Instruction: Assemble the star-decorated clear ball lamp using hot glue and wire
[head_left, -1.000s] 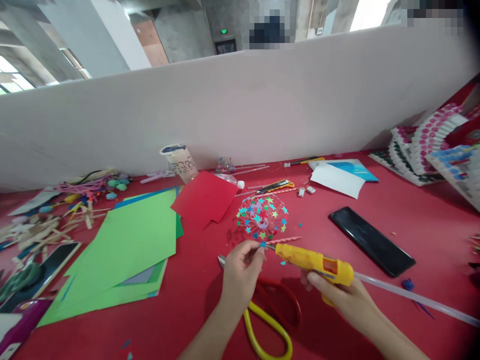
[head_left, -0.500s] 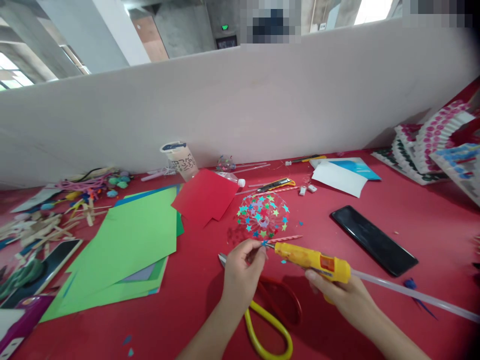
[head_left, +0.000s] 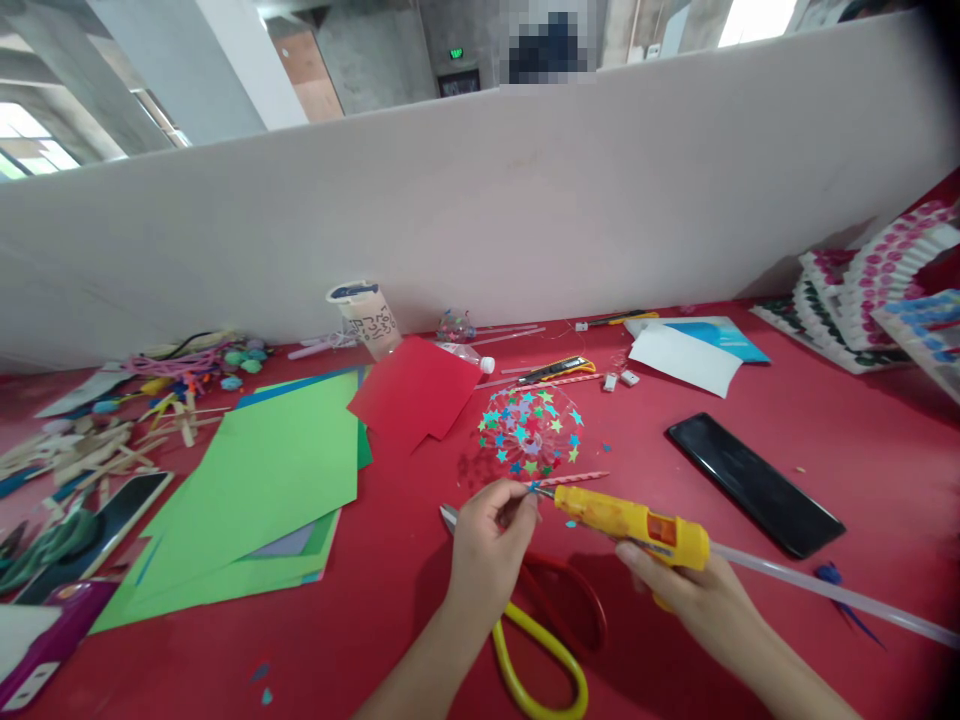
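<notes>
Between thumb and fingertips, my left hand (head_left: 491,535) pinches a small blue star (head_left: 534,487). My right hand (head_left: 686,585) is wrapped round the handle of a yellow hot glue gun (head_left: 634,522), whose metal nozzle points left and meets the star or lies right against it. A clear glue stick (head_left: 832,592) runs out of the gun's back end. Just beyond the hands stands a clear rounded plastic piece covered in colourful stars (head_left: 529,430). Scissors with one yellow and one red handle (head_left: 540,640) lie beneath my left wrist, partly hidden. A red striped stick (head_left: 574,479) lies behind the nozzle.
Green paper sheets (head_left: 277,470) and red paper (head_left: 420,390) lie left of the hands. A black phone (head_left: 754,485) is on the right. Farther back are a utility knife (head_left: 556,371), a plastic bottle (head_left: 469,357) and a marked cup (head_left: 367,318). A white partition (head_left: 480,210) borders the table.
The whole view has shifted slightly, so things appear a little farther right. Both hands keep the same hold, with the nozzle still at the blue star.
</notes>
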